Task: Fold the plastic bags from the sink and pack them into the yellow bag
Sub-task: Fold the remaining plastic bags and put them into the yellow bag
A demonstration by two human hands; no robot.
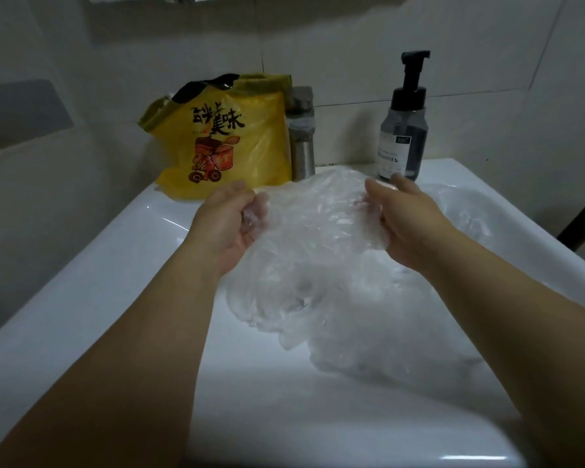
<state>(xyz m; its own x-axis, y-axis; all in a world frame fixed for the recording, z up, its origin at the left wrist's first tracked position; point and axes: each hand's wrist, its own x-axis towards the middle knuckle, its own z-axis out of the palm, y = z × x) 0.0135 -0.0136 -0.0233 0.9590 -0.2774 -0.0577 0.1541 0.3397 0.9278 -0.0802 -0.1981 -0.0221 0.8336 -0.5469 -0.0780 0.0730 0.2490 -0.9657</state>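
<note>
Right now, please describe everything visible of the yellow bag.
The yellow bag is thin plastic with black characters, a red-orange cartoon print and a dark band near its crumpled top. It stands upright on the back left rim of the sink, near the tiled wall, its right side seemingly touching the tap. The left hand and right hand do not touch it.

I see a yellow bag (223, 140) at the sink's back left corner, printed with bold black characters above a red-and-orange cartoon, with a black band along its top. The sink (115, 265) is glossy white. The clear plastic bag (314, 211) looks colourless with milky crinkles. Along the back edge, the tap (303, 136) is brushed silver and the pump bottle (404, 130) is smoky grey with a black pump and a white label.
</note>
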